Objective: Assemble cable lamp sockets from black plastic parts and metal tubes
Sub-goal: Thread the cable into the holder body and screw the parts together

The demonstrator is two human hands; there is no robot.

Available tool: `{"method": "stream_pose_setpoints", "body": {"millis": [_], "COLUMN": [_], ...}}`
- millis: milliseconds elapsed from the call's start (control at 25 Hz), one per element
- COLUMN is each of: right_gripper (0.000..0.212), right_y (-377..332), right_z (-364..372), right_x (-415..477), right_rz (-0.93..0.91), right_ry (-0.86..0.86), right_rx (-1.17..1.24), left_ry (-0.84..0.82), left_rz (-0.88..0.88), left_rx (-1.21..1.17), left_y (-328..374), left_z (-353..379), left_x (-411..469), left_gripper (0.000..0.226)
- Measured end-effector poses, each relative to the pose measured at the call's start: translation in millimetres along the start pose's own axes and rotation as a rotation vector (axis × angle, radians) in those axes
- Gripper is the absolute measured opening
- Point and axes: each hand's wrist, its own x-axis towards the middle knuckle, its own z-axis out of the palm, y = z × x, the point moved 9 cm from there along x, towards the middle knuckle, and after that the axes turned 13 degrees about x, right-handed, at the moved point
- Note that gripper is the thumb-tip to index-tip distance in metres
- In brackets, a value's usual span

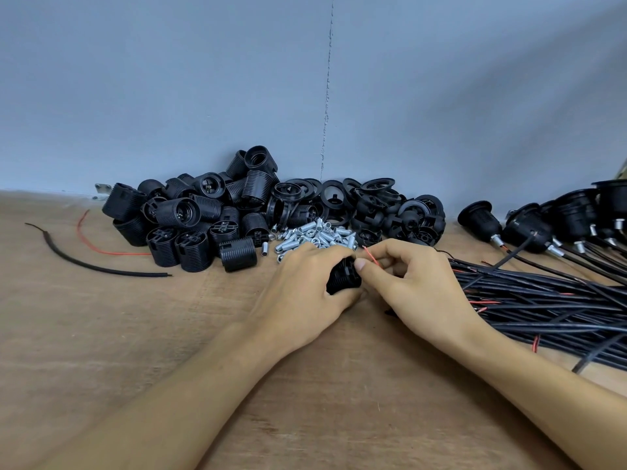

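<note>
The heap of metal tubes point(315, 235) lies in the middle of the wooden surface point(135, 334), close to the grey-blue wall point(203, 79), and everything else sits around it.

Just in front of the heap, the left hand point(302, 286) grips a black socket part point(342, 276), its fingers point(324, 254) curled over the top so that most of the part is hidden. Touching it on the right side of the heap, the right hand point(417, 286) pinches a thin red wire point(371, 257) between thumb and forefinger, right at the socket part's end; whether the wire already enters the part cannot be told.

Left of the heap is a pile of black threaded socket bodies point(203, 215), some upright, some on their sides. Behind and right of the heap are black rings and caps point(373, 201). Well right of the heap, finished sockets point(529, 228) lie in a row, and a bundle of black cables point(543, 303) spreads in front of them. Far left of the heap lie a loose black cable piece point(84, 262) and a loose red strand point(101, 249).
</note>
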Motion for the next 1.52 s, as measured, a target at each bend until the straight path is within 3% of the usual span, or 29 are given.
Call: {"method": "stream_pose_setpoints", "body": {"millis": [400, 600, 1080, 1520], "right_gripper": [0.012, 0.017, 0.034, 0.012], "right_y": [-0.8, -4.1, -11.3, -4.8], "right_z": [3.7, 7.8, 11.2, 4.3], "right_x": [-2.1, -2.5, -6.0, -3.9], "right_rz": [-0.085, -0.115, -0.162, -0.099], "right_ry": [-0.025, -0.035, -0.042, -0.035], "right_rx": [-0.081, -0.133, -0.179, -0.094], "left_ry": [0.018, 0.009, -0.031, -0.014], "left_rz": [0.056, 0.057, 0.091, 0.077], "left_rx": [0.008, -0.07, -0.05, -0.031], "left_y": [6.0, 9.4, 15.2, 11.6], "left_z": [-6.0, -6.9, -4.3, -3.9], "left_x": [-1.2, -3.6, -3.6, -2.7], "left_gripper": [0.025, 0.032, 0.027, 0.029]}}
